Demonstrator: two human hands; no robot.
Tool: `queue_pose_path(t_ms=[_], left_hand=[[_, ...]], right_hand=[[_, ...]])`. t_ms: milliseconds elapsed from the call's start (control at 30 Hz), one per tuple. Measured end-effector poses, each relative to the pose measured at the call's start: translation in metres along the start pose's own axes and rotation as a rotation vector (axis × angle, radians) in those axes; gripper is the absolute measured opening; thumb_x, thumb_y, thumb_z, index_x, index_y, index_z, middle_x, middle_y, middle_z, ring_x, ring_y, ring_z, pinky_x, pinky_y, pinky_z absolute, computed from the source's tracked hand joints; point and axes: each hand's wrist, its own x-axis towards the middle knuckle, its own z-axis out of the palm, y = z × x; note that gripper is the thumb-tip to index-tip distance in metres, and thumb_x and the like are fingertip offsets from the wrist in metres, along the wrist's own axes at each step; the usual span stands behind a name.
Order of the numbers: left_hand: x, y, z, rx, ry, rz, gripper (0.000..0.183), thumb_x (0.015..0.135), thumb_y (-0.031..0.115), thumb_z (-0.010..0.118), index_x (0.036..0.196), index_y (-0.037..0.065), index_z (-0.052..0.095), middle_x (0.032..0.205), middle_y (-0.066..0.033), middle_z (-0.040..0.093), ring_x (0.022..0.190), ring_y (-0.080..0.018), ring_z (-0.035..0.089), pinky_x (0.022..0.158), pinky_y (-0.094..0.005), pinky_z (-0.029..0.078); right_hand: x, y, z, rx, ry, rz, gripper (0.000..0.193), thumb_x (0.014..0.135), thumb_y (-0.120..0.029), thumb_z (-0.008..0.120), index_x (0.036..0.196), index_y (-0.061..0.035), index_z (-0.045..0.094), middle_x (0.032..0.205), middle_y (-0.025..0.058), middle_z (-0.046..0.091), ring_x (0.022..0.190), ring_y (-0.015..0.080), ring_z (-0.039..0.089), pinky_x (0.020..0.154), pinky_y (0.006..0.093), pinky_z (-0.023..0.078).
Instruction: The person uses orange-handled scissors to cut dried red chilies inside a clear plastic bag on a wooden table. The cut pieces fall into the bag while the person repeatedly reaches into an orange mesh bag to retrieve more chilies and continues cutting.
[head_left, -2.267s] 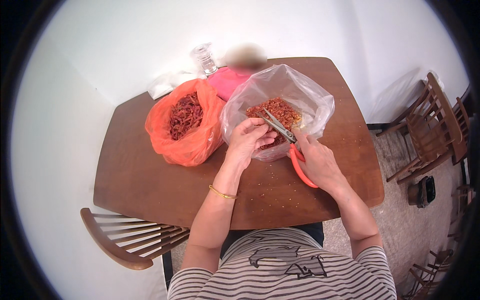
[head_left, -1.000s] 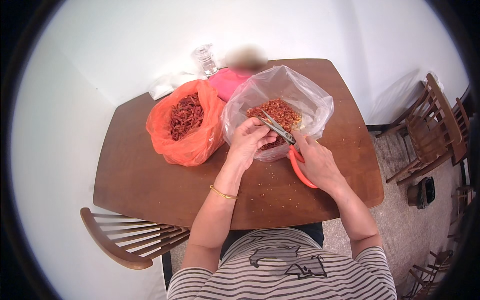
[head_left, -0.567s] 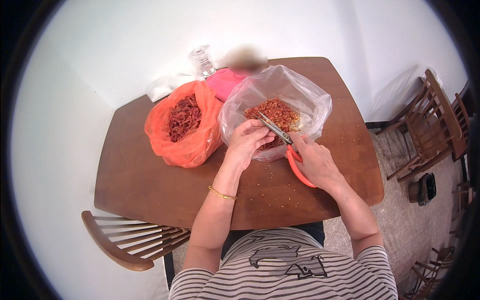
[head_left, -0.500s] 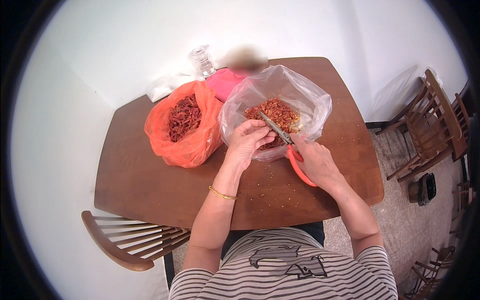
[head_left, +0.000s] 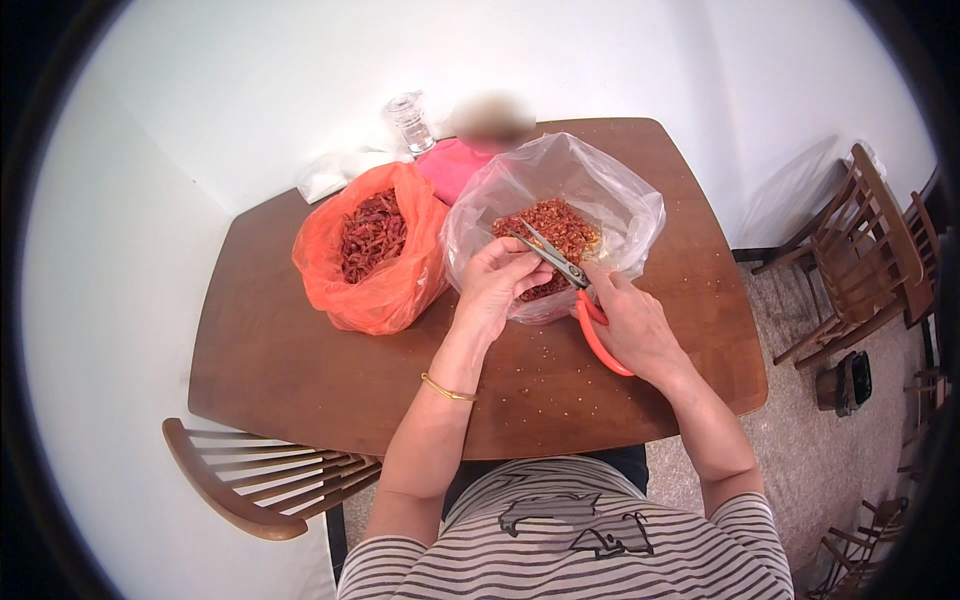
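My right hand grips a pair of scissors with red handles and dark metal blades. The blades are slightly apart and point away to the upper left, over a clear plastic bag. Inside that bag lies a heap of cut dried red chilies with pale seeds. My left hand is closed in a pinch beside the blades, at the bag's near left side; what its fingers hold is hidden. To the left stands an orange-red plastic bag, open at the top, with whole dried red chilies in it.
Everything rests on a brown wooden table with seeds scattered near the bags. Behind them are a pink cloth or bag, a clear glass jar and white plastic. Wooden chairs and a dark bin stand at the right.
The scissor blades have parted a little more. Both hands stay in nearly the same place over the clear bag.
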Motion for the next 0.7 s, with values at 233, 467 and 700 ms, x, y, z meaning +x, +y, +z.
queue_pose_path(t_ms=[233,467,700], left_hand=[[-0.0017,0.001,-0.0008,0.043,-0.013,-0.034,0.015,0.089,0.002,0.066,0.103,-0.002,0.061,0.096,-0.0137,0.068,0.084,-0.0206,0.068,0.077,-0.0315,0.059],[-0.0003,0.0006,-0.0018,0.093,-0.002,-0.058,0.014,0.089,0.003,0.066,0.102,0.0,0.062,0.097,-0.0129,0.068,0.086,-0.0202,0.068,0.079,-0.0318,0.058],[-0.0001,-0.0007,-0.0016,0.071,-0.01,-0.039,0.016,0.089,0.004,0.067,0.102,-0.002,0.061,0.096,-0.0138,0.068,0.084,-0.0205,0.068,0.077,-0.0317,0.059]], right_hand=[[-0.0002,-0.0006,-0.0009,0.008,0.006,-0.008,0.043,0.092,-0.023,0.061,0.128,-0.0015,0.049,0.097,0.0232,0.061,0.082,0.0428,0.065,0.069,0.05,0.053],[-0.0003,0.0036,-0.0011,-0.007,-0.009,-0.02,0.04,0.091,-0.022,0.061,0.125,-0.0032,0.05,0.095,0.0205,0.063,0.082,0.0416,0.064,0.067,0.0499,0.052],[0.0008,0.0042,-0.0028,0.002,-0.017,-0.021,0.038,0.091,-0.022,0.061,0.123,-0.0028,0.051,0.093,0.0219,0.064,0.08,0.0413,0.064,0.066,0.0502,0.051]])
